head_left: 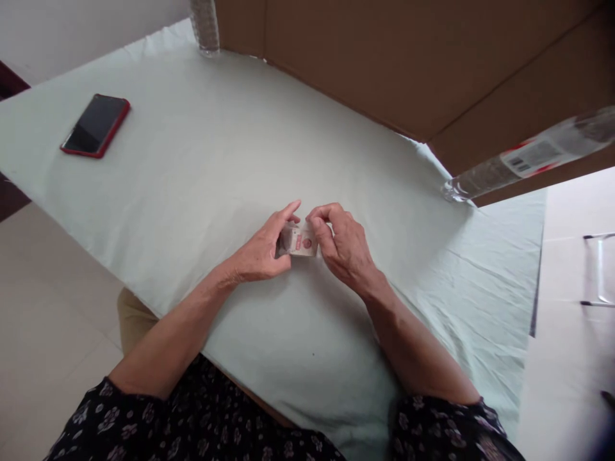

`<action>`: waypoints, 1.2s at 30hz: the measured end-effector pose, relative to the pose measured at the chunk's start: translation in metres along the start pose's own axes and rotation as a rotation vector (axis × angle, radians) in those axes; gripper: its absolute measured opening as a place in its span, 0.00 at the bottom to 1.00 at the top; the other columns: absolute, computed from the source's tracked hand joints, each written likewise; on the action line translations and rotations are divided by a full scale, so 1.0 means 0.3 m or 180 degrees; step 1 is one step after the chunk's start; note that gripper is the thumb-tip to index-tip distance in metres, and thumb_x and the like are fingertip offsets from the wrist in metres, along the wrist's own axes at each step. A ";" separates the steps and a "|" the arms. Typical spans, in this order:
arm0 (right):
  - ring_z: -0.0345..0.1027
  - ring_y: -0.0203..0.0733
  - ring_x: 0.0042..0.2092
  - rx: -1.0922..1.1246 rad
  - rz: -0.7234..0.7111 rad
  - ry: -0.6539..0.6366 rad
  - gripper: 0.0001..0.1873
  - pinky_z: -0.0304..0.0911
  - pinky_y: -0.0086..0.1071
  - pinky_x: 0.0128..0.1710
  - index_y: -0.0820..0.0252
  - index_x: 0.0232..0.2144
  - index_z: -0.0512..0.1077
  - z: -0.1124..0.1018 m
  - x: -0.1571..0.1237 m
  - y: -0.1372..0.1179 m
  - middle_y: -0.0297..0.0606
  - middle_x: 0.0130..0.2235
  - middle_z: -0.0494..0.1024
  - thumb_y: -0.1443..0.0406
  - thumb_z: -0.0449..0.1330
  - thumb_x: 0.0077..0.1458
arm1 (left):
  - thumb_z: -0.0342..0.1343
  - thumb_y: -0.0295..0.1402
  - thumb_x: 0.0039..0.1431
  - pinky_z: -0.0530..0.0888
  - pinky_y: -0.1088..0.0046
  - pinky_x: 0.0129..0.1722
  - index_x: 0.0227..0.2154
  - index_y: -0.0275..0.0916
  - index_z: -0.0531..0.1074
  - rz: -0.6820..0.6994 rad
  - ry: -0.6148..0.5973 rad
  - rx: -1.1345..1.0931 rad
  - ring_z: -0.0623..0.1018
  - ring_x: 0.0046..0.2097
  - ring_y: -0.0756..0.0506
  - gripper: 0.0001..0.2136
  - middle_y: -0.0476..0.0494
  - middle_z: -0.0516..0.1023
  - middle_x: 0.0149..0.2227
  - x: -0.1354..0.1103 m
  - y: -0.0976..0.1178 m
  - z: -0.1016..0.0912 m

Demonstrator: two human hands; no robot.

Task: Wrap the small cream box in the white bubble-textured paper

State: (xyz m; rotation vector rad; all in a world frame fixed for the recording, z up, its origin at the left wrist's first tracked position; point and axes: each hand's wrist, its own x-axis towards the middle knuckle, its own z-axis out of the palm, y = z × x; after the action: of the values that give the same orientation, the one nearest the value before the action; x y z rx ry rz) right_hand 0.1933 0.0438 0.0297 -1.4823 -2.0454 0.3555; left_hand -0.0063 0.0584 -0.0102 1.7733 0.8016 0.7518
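Observation:
A small whitish box with red print sits low over the pale green tablecloth, held between both hands. My left hand grips its left end, thumb below and forefinger stretched over the top. My right hand has its fingers curled round the right end, fingertips on the box's upper edge. Both forearms rest on the cloth, and dark flowered sleeves show at the bottom.
A phone in a red case lies at the far left of the table. A large cardboard sheet stands along the back, with a clear plastic bottle at its right and another bottle at the back. Light tiled floor surrounds the table.

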 end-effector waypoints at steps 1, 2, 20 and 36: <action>0.67 0.40 0.32 0.0128 0.0123 -0.0002 0.10 0.61 0.37 0.38 0.53 0.37 0.65 -0.001 0.012 0.002 0.35 0.34 0.78 0.59 0.47 0.70 | 0.57 0.26 0.48 0.73 0.58 0.54 0.72 0.51 0.46 0.0001 0.0033 -0.0112 0.73 0.55 0.40 0.48 0.36 0.62 0.66 0.001 -0.008 0.001; 0.67 0.40 0.31 0.0259 0.0222 0.0003 0.10 0.61 0.36 0.37 0.53 0.36 0.65 -0.002 0.024 0.004 0.34 0.33 0.77 0.59 0.48 0.69 | 0.58 0.27 0.49 0.72 0.55 0.56 0.72 0.52 0.46 -0.0033 0.0048 -0.0258 0.72 0.57 0.39 0.48 0.35 0.60 0.68 0.001 -0.015 0.003; 0.68 0.36 0.33 0.1491 0.0355 0.1145 0.11 0.64 0.34 0.39 0.54 0.31 0.67 -0.022 0.103 0.077 0.31 0.30 0.75 0.59 0.56 0.67 | 0.62 0.45 0.58 0.69 0.75 0.33 0.32 0.36 0.77 -0.0968 0.0280 -0.1448 0.73 0.31 0.51 0.15 0.48 0.77 0.30 0.030 0.031 0.019; 0.70 0.43 0.29 -0.0621 0.0497 -0.0379 0.18 0.55 0.35 0.29 0.60 0.46 0.71 -0.008 0.005 -0.064 0.46 0.42 0.81 0.55 0.59 0.59 | 0.63 0.41 0.50 0.64 0.75 0.26 0.27 0.38 0.71 -0.1382 0.1366 -0.2082 0.66 0.25 0.53 0.12 0.52 0.68 0.24 0.059 0.037 0.033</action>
State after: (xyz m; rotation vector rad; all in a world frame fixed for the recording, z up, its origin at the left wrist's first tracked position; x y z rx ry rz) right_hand 0.1796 0.0383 0.0420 -1.7837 -2.1121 0.3196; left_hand 0.0138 0.0643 -0.0006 0.8265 1.0305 0.9697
